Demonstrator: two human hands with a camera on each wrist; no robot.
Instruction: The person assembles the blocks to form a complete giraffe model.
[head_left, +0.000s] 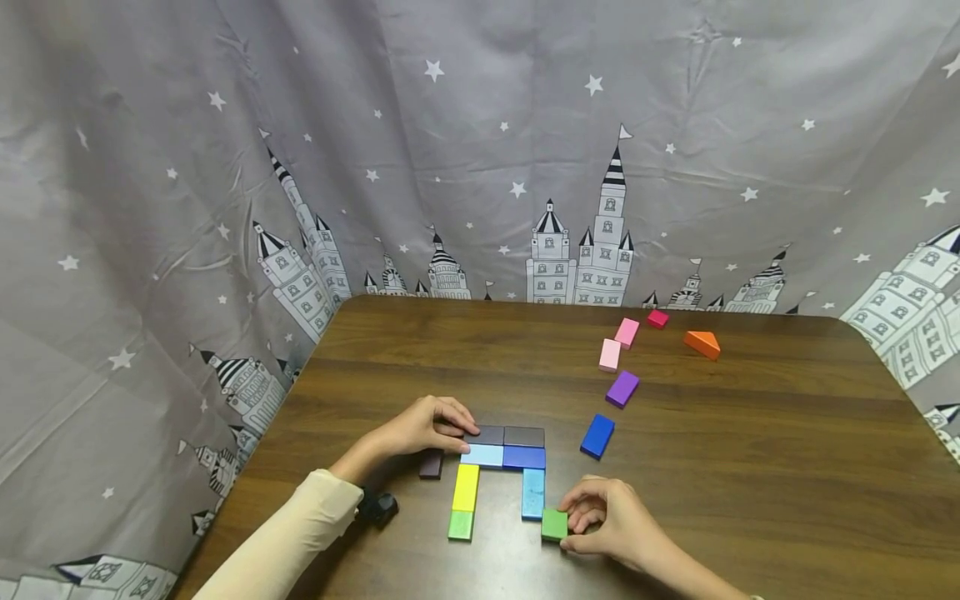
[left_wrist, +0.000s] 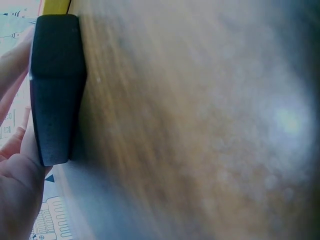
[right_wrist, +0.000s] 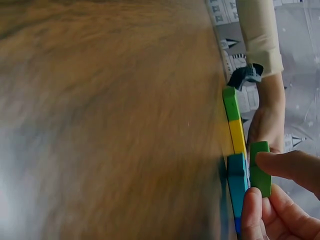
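Observation:
My right hand point(head_left: 617, 518) pinches a green square block point(head_left: 554, 525) between thumb and fingers, close beside the lower end of a teal block point(head_left: 533, 495). In the right wrist view the green block point(right_wrist: 259, 182) stands apart from the tabletop. My left hand point(head_left: 426, 427) rests its fingertips at the left end of the arrangement, by a dark grey block point(head_left: 486, 435) and a light blue block point(head_left: 482, 455). Another grey block point(head_left: 524, 437) and a blue block point(head_left: 524, 457) continue these rows. Below lie a yellow block point(head_left: 465, 488) and a light green block point(head_left: 461, 526), forming the left leg.
A loose dark block point(head_left: 431, 464) lies under my left wrist, near the black wrist camera point(head_left: 384, 510). To the right, blue point(head_left: 597, 436), purple point(head_left: 622, 389), pale pink point(head_left: 610, 355), pink point(head_left: 627, 333), red point(head_left: 657, 319) and orange triangular point(head_left: 702, 343) blocks are scattered. A grey curtain point(head_left: 465, 150) hangs behind.

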